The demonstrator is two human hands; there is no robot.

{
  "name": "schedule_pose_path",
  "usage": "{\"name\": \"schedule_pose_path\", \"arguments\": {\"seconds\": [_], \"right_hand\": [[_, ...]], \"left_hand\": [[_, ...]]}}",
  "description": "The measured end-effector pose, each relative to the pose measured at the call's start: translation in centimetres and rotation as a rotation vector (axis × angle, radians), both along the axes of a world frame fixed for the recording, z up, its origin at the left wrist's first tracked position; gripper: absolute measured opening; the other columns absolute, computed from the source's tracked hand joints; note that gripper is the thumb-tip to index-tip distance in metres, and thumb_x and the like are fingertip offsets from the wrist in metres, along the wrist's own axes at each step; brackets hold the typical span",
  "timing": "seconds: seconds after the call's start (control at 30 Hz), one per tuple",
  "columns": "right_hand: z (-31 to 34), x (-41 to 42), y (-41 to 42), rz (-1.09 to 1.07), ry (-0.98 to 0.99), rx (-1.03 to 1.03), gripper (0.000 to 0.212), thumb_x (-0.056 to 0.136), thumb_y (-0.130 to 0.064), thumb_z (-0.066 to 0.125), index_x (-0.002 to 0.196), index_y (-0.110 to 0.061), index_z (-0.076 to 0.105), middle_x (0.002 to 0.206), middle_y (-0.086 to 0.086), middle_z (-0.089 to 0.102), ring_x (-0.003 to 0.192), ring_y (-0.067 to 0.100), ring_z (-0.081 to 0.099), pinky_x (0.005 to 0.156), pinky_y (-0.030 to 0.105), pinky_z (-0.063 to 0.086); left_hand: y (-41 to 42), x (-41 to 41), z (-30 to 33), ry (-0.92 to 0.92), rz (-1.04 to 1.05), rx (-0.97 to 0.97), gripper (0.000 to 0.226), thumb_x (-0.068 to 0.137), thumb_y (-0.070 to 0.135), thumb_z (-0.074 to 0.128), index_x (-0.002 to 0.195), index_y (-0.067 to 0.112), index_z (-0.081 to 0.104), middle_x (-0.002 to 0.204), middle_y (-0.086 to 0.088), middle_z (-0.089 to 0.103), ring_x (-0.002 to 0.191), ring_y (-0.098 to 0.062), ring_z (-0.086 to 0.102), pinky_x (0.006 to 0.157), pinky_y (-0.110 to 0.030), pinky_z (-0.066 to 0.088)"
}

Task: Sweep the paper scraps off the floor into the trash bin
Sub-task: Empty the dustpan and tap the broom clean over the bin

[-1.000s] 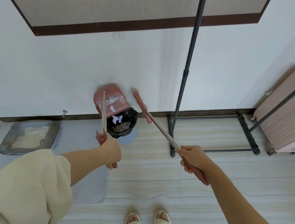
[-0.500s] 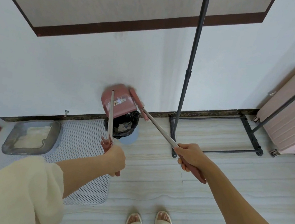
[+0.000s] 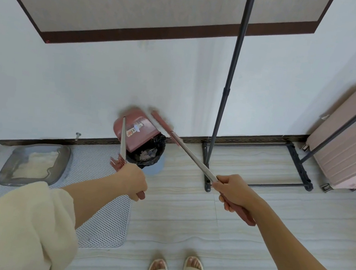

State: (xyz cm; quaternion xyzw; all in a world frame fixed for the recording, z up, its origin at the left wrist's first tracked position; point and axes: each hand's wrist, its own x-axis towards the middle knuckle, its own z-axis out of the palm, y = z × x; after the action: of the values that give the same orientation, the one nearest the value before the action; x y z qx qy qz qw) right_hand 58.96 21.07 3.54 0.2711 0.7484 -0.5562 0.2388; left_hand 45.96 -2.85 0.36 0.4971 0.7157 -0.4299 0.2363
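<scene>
Two long-handled tools fill the scene. Largest, the dustpan [image 3: 137, 132] is tipped up over the trash bin [image 3: 147, 153], its mouth at the black liner's rim, its handle running back toward the left hand [image 3: 135, 180], which is curled tight round the grip. The broom [image 3: 192, 154] slants up-left from the right hand [image 3: 232, 191], also wrapped firmly round its handle, with the brush head beside the pan's upper edge. Paper scraps [image 3: 146, 153] show pale inside the bin, ahead of both hands; the left hand looks nearer.
</scene>
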Motion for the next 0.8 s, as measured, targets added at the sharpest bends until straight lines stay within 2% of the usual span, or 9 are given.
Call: {"name": "schedule_pose_path", "arguments": {"seconds": [0.17, 0.3, 0.5, 0.7, 0.8], "right_hand": [[1.8, 0.4, 0.6, 0.149, -0.017, 0.163, 0.02, 0.096, -0.014, 0.047, 0.11, -0.005, 0.059, 0.062, 0.004, 0.051, 0.037, 0.01, 0.047, 0.039, 0.018, 0.042], [2.8, 0.5, 0.6, 0.201, -0.031, 0.237, 0.02, 0.096, -0.014, 0.047, 0.104, -0.003, 0.061, 0.062, 0.003, 0.052, 0.036, 0.008, 0.046, 0.039, 0.018, 0.042], [3.1, 0.4, 0.3, 0.235, -0.041, 0.268, 0.021, 0.096, -0.014, 0.047, 0.105, -0.002, 0.061, 0.062, 0.004, 0.052, 0.034, 0.008, 0.047, 0.038, 0.017, 0.042], [2.9, -0.3, -0.7, 0.286, -0.017, 0.284, 0.017, 0.096, -0.015, 0.045, 0.1, -0.006, 0.059, 0.064, 0.005, 0.053, 0.031, 0.006, 0.047, 0.037, 0.016, 0.04], [1.8, -1.2, -2.2, 0.332, -0.011, 0.323, 0.017, 0.097, -0.015, 0.043, 0.098, -0.006, 0.057, 0.067, 0.006, 0.054, 0.036, 0.009, 0.049, 0.039, 0.018, 0.043]], "left_hand": [[-0.2, -0.7, 0.6, 0.009, 0.028, 0.052, 0.037, 0.094, 0.045, 0.047, 0.115, 0.016, 0.057, 0.107, -0.005, 0.064, 0.099, -0.025, 0.06, 0.067, -0.031, 0.039], [-0.5, -1.0, 0.6, 0.024, 0.058, 0.105, 0.039, 0.094, 0.047, 0.045, 0.115, 0.016, 0.055, 0.101, -0.005, 0.062, 0.099, -0.025, 0.061, 0.071, -0.033, 0.044], [-0.5, -1.5, 1.0, 0.026, 0.052, 0.163, 0.038, 0.095, 0.048, 0.044, 0.112, 0.016, 0.054, 0.105, -0.006, 0.063, 0.098, -0.024, 0.061, 0.072, -0.034, 0.046], [-0.2, -1.5, 1.4, 0.025, 0.028, 0.179, 0.038, 0.095, 0.048, 0.043, 0.111, 0.015, 0.054, 0.101, -0.006, 0.064, 0.095, -0.024, 0.061, 0.066, -0.032, 0.042], [0.0, -1.1, 1.4, 0.02, -0.006, 0.196, 0.037, 0.095, 0.047, 0.044, 0.11, 0.015, 0.054, 0.099, -0.007, 0.065, 0.092, -0.025, 0.062, 0.067, -0.033, 0.044]]}}
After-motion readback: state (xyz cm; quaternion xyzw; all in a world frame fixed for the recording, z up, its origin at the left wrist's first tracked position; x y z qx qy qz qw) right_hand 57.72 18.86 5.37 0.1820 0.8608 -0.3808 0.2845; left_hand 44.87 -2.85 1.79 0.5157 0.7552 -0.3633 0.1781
